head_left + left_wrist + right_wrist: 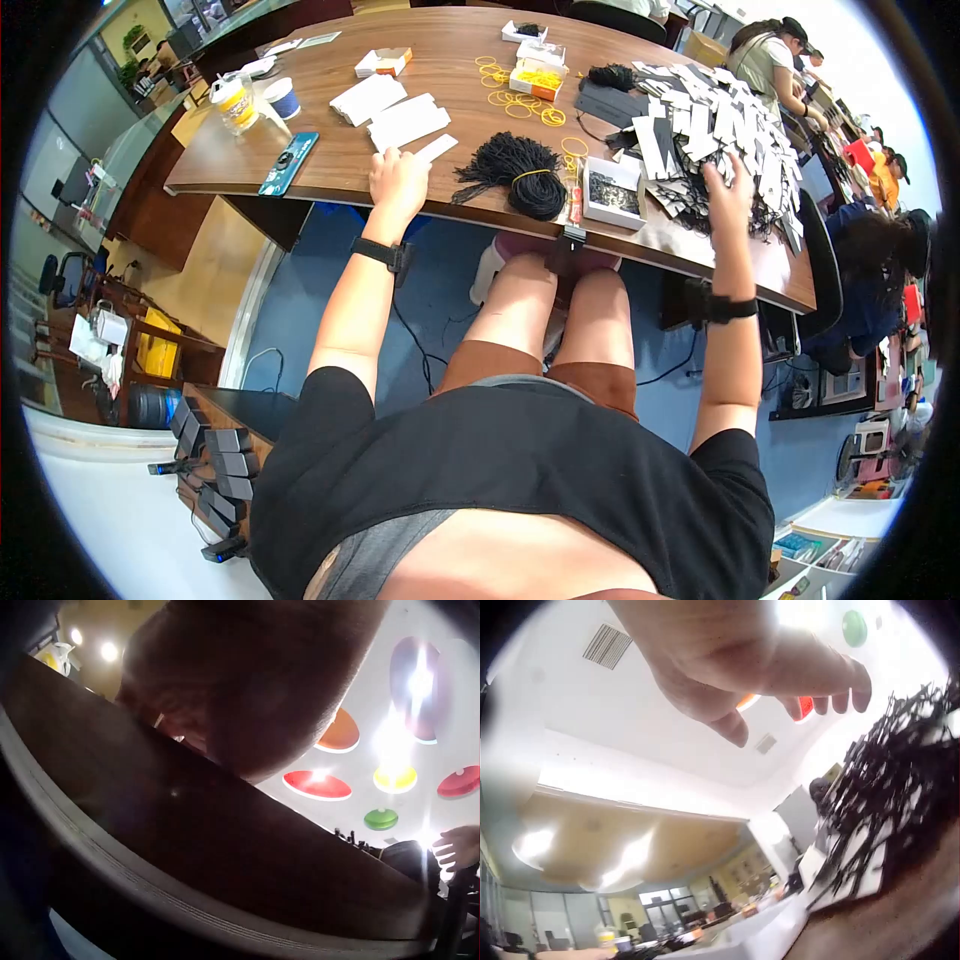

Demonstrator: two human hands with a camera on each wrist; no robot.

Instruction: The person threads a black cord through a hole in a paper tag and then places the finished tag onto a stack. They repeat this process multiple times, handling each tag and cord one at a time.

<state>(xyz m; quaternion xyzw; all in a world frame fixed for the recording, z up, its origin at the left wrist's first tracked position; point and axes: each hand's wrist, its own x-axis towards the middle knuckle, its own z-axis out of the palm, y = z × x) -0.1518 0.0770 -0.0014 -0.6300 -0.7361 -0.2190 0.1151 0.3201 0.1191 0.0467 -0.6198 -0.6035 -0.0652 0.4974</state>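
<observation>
My left hand point(398, 185) is low at the table's front edge, its fingers bent down at the near end of a white card strip point(437, 148). In the left wrist view the palm hides most of the fingertips, so I cannot tell whether they pinch the strip. Stacks of white cards point(408, 122) lie just beyond this hand. My right hand point(730, 200) is raised at the near side of a large heap of black-and-white tags with black cords point(715, 120). In the right wrist view its fingers point(817, 671) are spread and hold nothing, with the heap below.
A bundle of black cords point(515, 175) lies mid-table beside an open box of small dark pieces point(613, 195). Yellow rubber bands point(525, 105) lie behind, near a box of yellow pieces point(538, 78). A teal phone-like packet point(289, 163) and cups point(282, 98) stand left.
</observation>
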